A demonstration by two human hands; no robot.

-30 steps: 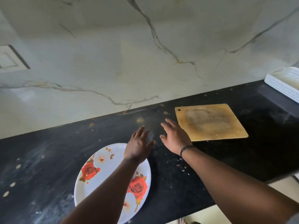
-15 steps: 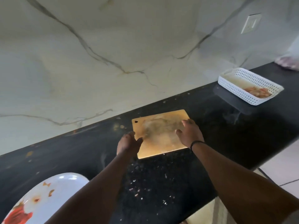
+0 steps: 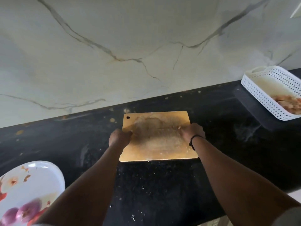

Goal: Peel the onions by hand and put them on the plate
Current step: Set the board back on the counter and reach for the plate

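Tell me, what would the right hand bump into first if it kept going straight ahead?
Probably the marble wall. The right hand grips the cutting board, pointing toward it across bare counter.

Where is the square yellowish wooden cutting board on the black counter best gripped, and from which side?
By its left and right edges, one hand from each side. The square yellowish wooden cutting board lies flat and is broad and thin, with both edges free; the left hand and right hand already grip there.
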